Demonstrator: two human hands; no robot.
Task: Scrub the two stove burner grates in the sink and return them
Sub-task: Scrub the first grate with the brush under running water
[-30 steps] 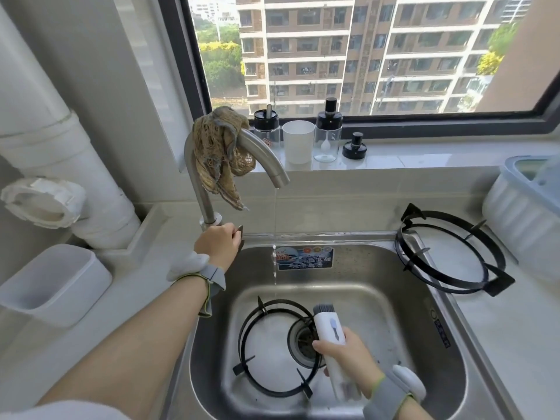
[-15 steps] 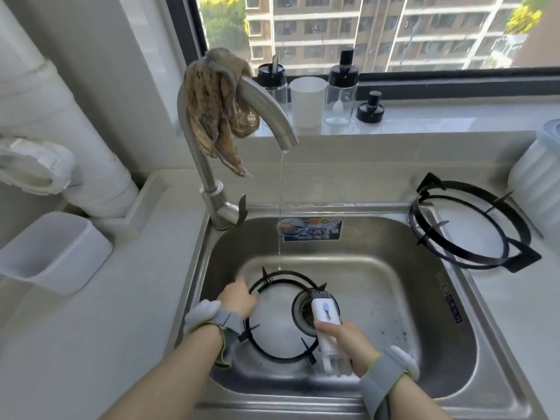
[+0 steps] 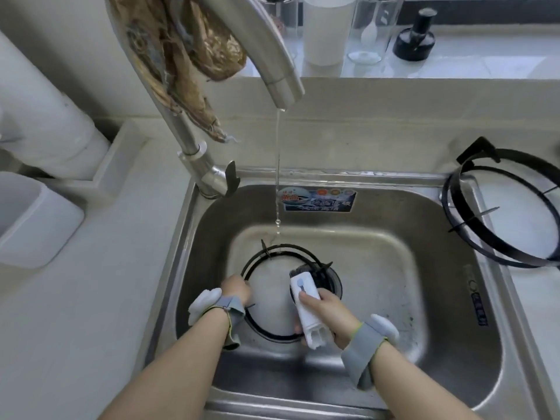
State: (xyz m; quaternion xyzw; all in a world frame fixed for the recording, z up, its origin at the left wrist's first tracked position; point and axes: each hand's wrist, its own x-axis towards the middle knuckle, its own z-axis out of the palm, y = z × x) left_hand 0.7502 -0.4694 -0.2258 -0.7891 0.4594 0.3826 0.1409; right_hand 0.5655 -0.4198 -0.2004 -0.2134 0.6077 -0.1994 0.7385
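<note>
In the sink, flat on the steel floor: one black burner grate, right side of its ring lying over the drain. Grips the grate's left rim with the left hand, fingers curled down over the wire. Holds a white scrub brush in the right hand, fingers wrapped round the handle, one finger laid on top. Dark bristles down at the ring's right side, above the drain. Grey bands with white pods on both wrists.

Thin stream of water from the steel faucet, falling to the sink floor right at the grate's far rim. In the basin: grate, brush head, running water. Coloured sticker on the back wall. Brownish cloth draped over the faucet neck, black lever at its base.

Out of the basin, on the counter to the right: second grate, left edge resting on the sink's flange, partly cut by the frame.

On the sill behind: white cup, inside hidden from this angle. Beside it a clear bottle with a pale shape within, too blurred to name. Further right, a small black bottle. Far left on the counter, white bin, contents not visible. White pipe behind it.
</note>
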